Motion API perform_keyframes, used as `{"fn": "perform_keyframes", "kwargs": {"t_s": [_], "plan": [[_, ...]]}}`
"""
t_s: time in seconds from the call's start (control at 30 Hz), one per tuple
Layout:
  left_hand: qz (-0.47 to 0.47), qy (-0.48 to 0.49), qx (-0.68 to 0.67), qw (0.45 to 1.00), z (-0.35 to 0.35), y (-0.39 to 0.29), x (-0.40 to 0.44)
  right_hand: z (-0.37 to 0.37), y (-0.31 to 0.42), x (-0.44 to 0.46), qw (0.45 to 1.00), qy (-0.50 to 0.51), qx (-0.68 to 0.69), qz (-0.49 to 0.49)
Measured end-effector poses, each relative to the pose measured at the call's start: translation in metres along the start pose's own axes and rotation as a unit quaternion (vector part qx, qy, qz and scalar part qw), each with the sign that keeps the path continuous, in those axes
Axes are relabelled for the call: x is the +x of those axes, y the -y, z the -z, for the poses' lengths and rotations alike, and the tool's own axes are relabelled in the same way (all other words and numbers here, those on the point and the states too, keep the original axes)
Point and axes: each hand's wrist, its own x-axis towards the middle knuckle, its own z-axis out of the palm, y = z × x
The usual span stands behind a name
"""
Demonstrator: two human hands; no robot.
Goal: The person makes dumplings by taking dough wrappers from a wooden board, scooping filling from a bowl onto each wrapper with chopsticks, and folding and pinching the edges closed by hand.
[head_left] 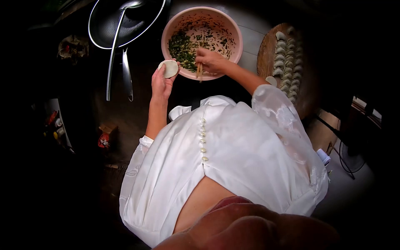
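Observation:
My left hand holds a round, pale dumpling wrapper flat on its fingers, thumb on top, just off the near left rim of a pink basin. Inside the basin lies a chopped green filling, heaped at the left and thinly smeared elsewhere. My right hand is closed around a pair of chopsticks over the basin's near side. The wrapper shows no filling on it. Whether the chopstick tips hold any filling, I cannot make out.
To the right, a round wooden board carries rows of folded dumplings, with a flat wrapper at its near edge. A wok with a long-handled ladle in it stands at upper left. A red-marked box sits lower left.

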Motion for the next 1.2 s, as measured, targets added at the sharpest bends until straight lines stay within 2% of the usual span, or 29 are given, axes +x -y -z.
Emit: {"fn": "perform_keyframes", "kwargs": {"t_s": [0.07, 0.1, 0.17, 0.2, 0.43, 0.5, 0.57, 0.6, 0.63, 0.7, 0.73, 0.8, 0.83, 0.9, 0.93, 0.97, 1.07, 1.1, 1.17, 1.2], "plan": [[0.001, 0.003, -0.004, 1.0, 0.005, -0.001, 0.002, 0.022, 0.02, 0.002, 0.987, -0.127, 0.02, -0.094], [0.007, 0.009, 0.0, 1.0, 0.007, -0.001, 0.003, 0.03, 0.02, 0.001, 0.988, -0.123, 0.018, -0.095], [0.017, 0.006, 0.002, 1.0, 0.01, 0.0, 0.009, 0.045, 0.016, -0.003, 0.962, -0.22, 0.055, -0.15], [0.025, 0.003, 0.009, 1.0, 0.012, 0.001, 0.013, 0.054, 0.022, -0.001, 0.946, -0.23, 0.111, -0.2], [0.041, 0.02, 0.045, 0.998, 0.018, -0.002, 0.033, 0.03, 0.011, -0.011, 0.962, -0.166, 0.036, -0.212], [0.056, 0.024, 0.048, 0.997, 0.021, -0.005, 0.034, 0.034, 0.01, -0.02, 0.957, -0.153, 0.063, -0.239], [0.054, 0.018, 0.063, 0.996, 0.025, -0.008, 0.036, 0.042, 0.005, -0.027, 0.935, -0.197, 0.103, -0.276], [0.05, 0.012, 0.078, 0.996, 0.028, -0.008, 0.037, 0.052, 0.013, -0.024, 0.929, -0.244, 0.1, -0.259], [0.052, 0.012, 0.076, 0.996, 0.03, -0.008, 0.038, 0.049, 0.005, -0.024, 0.929, -0.243, 0.1, -0.261], [0.052, 0.022, 0.063, 0.996, 0.033, -0.008, 0.039, 0.042, -0.011, -0.02, 0.947, -0.263, 0.038, -0.181], [0.053, 0.022, 0.064, 0.996, 0.034, -0.008, 0.04, 0.038, -0.008, -0.02, 0.947, -0.264, 0.038, -0.182], [0.066, 0.025, 0.074, 0.995, 0.036, -0.01, 0.043, 0.027, 0.004, -0.016, 0.958, -0.198, 0.063, -0.197], [0.064, 0.022, 0.074, 0.995, 0.036, -0.011, 0.043, 0.029, 0.006, -0.012, 0.959, -0.197, 0.065, -0.195], [0.066, 0.025, 0.071, 0.995, 0.037, -0.012, 0.043, 0.035, 0.009, -0.008, 0.919, -0.223, 0.137, -0.296], [0.066, 0.023, 0.071, 0.995, 0.036, -0.013, 0.043, 0.035, -0.002, -0.009, 0.894, -0.263, 0.196, -0.304], [0.067, 0.017, 0.075, 0.995, 0.035, -0.013, 0.042, 0.04, -0.009, -0.008, 0.894, -0.263, 0.197, -0.305], [0.068, 0.01, 0.087, 0.994, 0.035, -0.013, 0.042, 0.043, -0.034, -0.002, 0.892, -0.306, 0.111, -0.313], [0.068, 0.009, 0.094, 0.993, 0.035, -0.013, 0.043, 0.035, -0.037, 0.001, 0.892, -0.306, 0.111, -0.314], [0.069, 0.014, 0.1, 0.993, 0.035, -0.014, 0.043, 0.014, -0.038, 0.016, 0.905, -0.32, 0.132, -0.248], [0.07, 0.019, 0.106, 0.992, 0.035, -0.016, 0.042, 0.013, -0.018, 0.024, 0.89, -0.273, 0.209, -0.3]]}}
